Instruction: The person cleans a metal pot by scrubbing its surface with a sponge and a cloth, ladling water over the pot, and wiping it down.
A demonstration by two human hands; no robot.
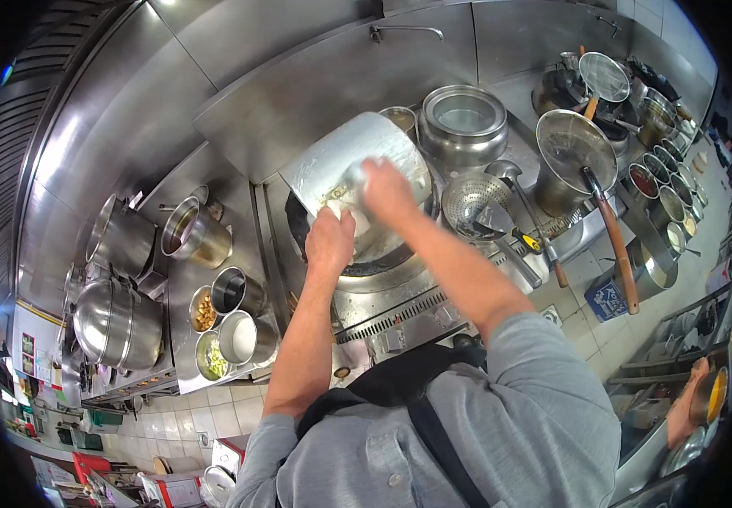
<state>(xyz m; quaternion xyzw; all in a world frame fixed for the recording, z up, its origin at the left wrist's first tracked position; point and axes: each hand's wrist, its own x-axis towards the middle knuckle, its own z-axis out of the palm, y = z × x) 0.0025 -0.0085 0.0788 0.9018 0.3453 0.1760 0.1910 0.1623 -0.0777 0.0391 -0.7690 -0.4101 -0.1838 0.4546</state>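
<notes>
A large silvery metal pot (340, 157) lies tilted on its side over the wok burner (374, 267) in front of me. My left hand (329, 241) is closed at the pot's near edge, with a whitish, cloth-like piece (336, 208) at its fingertips. Motion blurs my right hand (389, 195), held against the pot's side with fingers curled round a small greyish thing (356, 174); I cannot tell what it is. Right of the burner rest a perforated strainer (472, 200) and a ladle (504, 170).
A lidless round pot (465, 127) stands behind the strainer. On the right, a long-handled mesh skimmer (577, 146) lies across a tall pot. Steel bowls hold chopped greens (213, 357) and brown pieces (205, 313) on the left counter. A wall tap (408, 30) reaches out above the range.
</notes>
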